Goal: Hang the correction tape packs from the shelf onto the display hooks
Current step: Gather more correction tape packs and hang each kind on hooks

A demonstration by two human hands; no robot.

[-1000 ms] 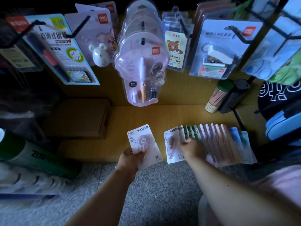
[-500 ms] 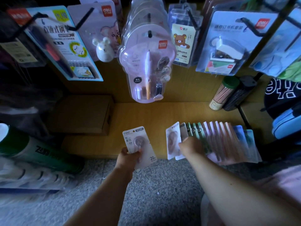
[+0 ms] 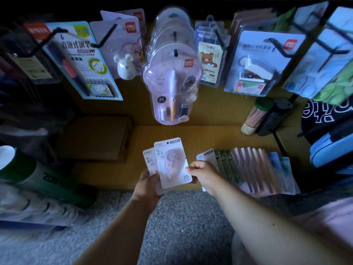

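Stacking goes best if the right hand (image 3: 205, 175), pinching the front correction tape pack (image 3: 172, 163) at its lower edge, squares it over the second pack (image 3: 149, 161) gripped in the left hand (image 3: 150, 185), so their hang holes line up. More packs (image 3: 246, 169) lie fanned on the shelf (image 3: 210, 136), under the display hooks (image 3: 277, 47).

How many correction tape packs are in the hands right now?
2. The front pack is pinched by the right hand; the back pack sits behind it in the left hand. More could be hidden.
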